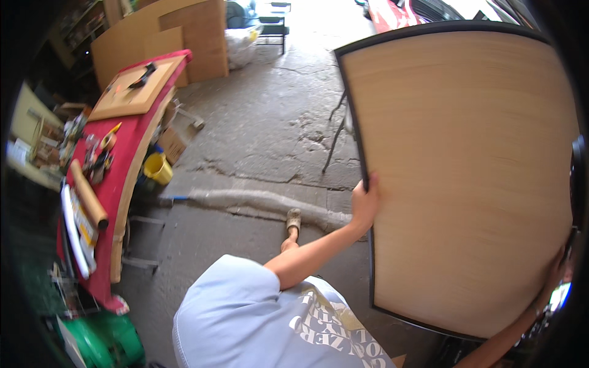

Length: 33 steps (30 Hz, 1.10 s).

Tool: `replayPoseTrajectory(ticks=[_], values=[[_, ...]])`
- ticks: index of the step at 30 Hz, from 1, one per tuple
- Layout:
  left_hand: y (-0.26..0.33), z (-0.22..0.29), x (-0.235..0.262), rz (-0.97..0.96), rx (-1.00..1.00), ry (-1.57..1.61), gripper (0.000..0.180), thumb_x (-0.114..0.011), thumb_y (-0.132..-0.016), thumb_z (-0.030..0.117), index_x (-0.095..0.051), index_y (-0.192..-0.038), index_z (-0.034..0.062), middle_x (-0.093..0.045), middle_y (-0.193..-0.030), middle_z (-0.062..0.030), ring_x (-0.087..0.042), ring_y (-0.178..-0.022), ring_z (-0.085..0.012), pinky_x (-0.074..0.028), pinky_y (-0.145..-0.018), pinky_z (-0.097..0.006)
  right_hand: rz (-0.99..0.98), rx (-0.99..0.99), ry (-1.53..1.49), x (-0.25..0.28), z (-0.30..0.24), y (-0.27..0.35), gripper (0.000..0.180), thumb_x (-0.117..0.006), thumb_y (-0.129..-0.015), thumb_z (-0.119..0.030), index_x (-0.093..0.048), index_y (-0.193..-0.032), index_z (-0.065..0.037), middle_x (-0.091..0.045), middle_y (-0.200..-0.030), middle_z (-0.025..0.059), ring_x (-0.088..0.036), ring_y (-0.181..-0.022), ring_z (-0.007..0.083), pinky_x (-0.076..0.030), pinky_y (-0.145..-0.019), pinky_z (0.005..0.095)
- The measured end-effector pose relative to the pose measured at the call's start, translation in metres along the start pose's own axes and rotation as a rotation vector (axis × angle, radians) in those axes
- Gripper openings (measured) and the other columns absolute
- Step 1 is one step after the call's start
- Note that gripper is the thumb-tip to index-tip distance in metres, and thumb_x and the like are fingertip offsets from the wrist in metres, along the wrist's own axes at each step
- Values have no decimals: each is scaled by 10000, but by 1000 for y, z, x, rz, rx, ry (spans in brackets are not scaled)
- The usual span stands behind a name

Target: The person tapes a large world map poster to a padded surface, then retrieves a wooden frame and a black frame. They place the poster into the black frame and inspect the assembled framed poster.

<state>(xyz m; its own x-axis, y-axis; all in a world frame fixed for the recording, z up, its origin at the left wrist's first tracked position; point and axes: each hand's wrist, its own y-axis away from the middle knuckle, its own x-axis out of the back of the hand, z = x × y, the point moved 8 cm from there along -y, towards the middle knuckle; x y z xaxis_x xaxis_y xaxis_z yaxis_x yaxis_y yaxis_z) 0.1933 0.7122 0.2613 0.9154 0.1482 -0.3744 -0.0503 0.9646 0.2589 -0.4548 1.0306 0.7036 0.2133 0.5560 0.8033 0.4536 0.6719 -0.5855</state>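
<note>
A large light wood-coloured panel with a black edge (460, 172) fills the right half of the head view, held up off the floor. My left hand (366, 199) is closed around its left edge, about halfway down, with the thumb over the front face. At the lower right, my right hand (559, 268) is at the panel's opposite edge. It sits near the dark rim of the picture, its fingers partly hidden, and appears to grip that edge.
Left stands a red-covered workbench (126, 138) with a framed wooden board (138, 92), a cardboard tube (89, 195) and tools. A yellow bucket (158, 168) is beside it. A thick flexible hose (257, 199) crosses the floor by my foot. Front left is a green machine (104, 340).
</note>
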Motion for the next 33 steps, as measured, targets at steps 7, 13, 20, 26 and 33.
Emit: replayPoseTrajectory(ticks=[7,13,20,26,33], values=[[-113,-44,93,280,184,-149,759,-549,-981,621,-640,-1026,-131,-695,-945,-212,-633,-870,-258,-509,-769,-407,-171,216,-40,-221,-245,-68,636,-493,-1059,-417,-519,-1329,158,-583,-1304,366,-555,-1276,451,-430,-1061,422],[-231,-50,130,257,297,-283,716,-579,-1003,538,-616,-1117,-168,-702,-1099,-221,-645,-980,-224,-525,-837,-367,-264,175,-64,-422,-352,-116,570,-550,-1019,-424,-605,-1242,98,-653,-1154,334,-622,-1128,467,-494,-954,479],[-384,-58,129,217,267,-399,708,-620,-986,526,-610,-1106,-171,-696,-1111,-187,-632,-990,-202,-520,-854,-355,-424,-79,-143,-633,-403,-166,518,-591,-990,-423,-628,-1236,32,-671,-1130,307,-631,-1112,460,-504,-947,503],[-483,-41,127,181,328,-454,687,-610,-992,520,-605,-1078,-162,-683,-1061,-171,-644,-944,-213,-540,-848,-373,-549,-291,-288,-794,-417,-183,422,-628,-956,-415,-631,-1183,-60,-700,-1078,266,-653,-1042,458,-520,-885,531],[-587,-35,118,131,605,-744,725,-587,-984,568,-546,-1091,-148,-660,-1038,-205,-659,-920,-270,-566,-785,-395,-615,-463,-196,-889,-430,-188,432,-620,-948,-468,-646,-1192,-113,-708,-1136,216,-642,-1101,432,-512,-930,505]])
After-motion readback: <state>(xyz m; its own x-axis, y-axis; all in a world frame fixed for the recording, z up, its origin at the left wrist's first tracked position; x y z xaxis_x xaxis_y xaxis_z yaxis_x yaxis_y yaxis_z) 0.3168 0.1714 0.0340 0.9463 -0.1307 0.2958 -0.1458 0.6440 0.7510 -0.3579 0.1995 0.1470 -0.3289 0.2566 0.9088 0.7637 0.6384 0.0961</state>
